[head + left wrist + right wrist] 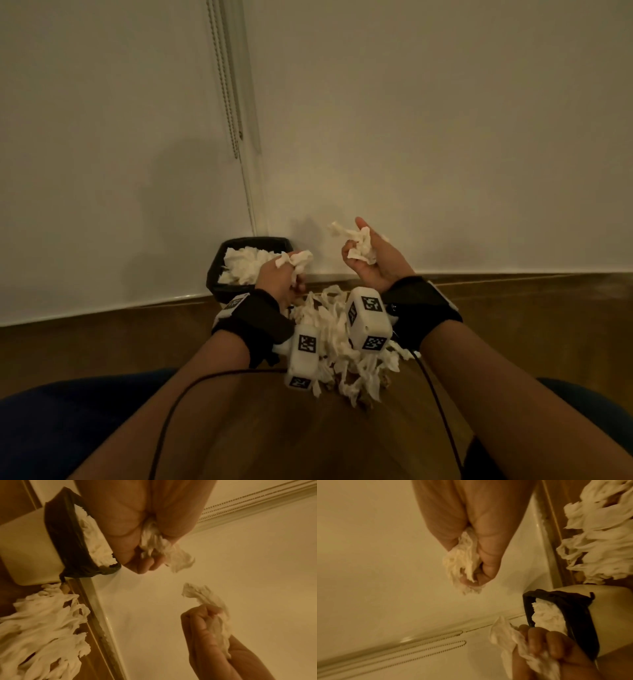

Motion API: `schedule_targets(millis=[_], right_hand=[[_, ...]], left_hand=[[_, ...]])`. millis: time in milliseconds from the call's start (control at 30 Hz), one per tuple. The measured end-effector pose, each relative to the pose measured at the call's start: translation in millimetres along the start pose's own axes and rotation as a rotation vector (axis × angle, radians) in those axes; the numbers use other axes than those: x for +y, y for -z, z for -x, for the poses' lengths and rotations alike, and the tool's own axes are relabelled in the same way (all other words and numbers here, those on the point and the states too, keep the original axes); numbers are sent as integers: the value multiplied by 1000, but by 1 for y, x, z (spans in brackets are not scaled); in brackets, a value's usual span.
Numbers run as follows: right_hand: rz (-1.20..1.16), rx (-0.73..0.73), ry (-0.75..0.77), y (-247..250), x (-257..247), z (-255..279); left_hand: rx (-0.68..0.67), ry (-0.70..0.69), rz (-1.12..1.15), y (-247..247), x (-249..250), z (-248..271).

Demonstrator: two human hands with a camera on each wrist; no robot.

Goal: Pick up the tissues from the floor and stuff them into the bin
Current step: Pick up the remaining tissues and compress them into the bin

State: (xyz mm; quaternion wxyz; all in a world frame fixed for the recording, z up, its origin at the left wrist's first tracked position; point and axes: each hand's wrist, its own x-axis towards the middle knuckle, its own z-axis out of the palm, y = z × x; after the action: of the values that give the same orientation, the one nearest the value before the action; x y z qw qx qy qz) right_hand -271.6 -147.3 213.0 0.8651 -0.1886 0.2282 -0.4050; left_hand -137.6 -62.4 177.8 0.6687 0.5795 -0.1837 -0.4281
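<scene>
A white bin with a black liner [215, 270] stands in the wall corner, heaped with white tissues [245, 265]. My left hand [286, 274] grips a crumpled tissue [301, 257] just above the bin's right rim. My right hand [363, 255] is raised further right, in front of the wall, fingers curled round another wad [358, 244]. A pile of loose tissues [337, 337] lies on the wooden floor under both wrists. The left wrist view shows the gripped tissue [173, 557] beside the bin liner [58, 536]. The right wrist view shows that hand's wad [458, 561].
White walls meet behind the bin, with blind cords [233, 113] hanging down the corner. A white skirting board [513, 267] runs along the brown wooden floor [102, 342]. My knees in dark trousers [68, 421] frame the bottom of the head view.
</scene>
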Motion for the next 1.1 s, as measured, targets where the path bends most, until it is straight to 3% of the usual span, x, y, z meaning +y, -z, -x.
schedule_targets(millis=[233, 467, 633, 800, 967, 1100], right_hand=[[94, -87, -7, -14, -22, 19], [112, -168, -112, -7, -12, 13], [259, -230, -108, -4, -10, 4], [269, -177, -155, 2, 6, -25], [330, -50, -205, 11, 20, -45], [374, -75, -294, 12, 29, -66]], left_hand=[[29, 11, 8, -9, 56, 22], [47, 15, -490, -6, 72, 20], [-123, -65, -573, 6, 75, 20], [-89, -159, -741, 31, 78, 9], [-108, -145, -573, 42, 88, -6], [-7, -144, -642, 57, 90, -20]])
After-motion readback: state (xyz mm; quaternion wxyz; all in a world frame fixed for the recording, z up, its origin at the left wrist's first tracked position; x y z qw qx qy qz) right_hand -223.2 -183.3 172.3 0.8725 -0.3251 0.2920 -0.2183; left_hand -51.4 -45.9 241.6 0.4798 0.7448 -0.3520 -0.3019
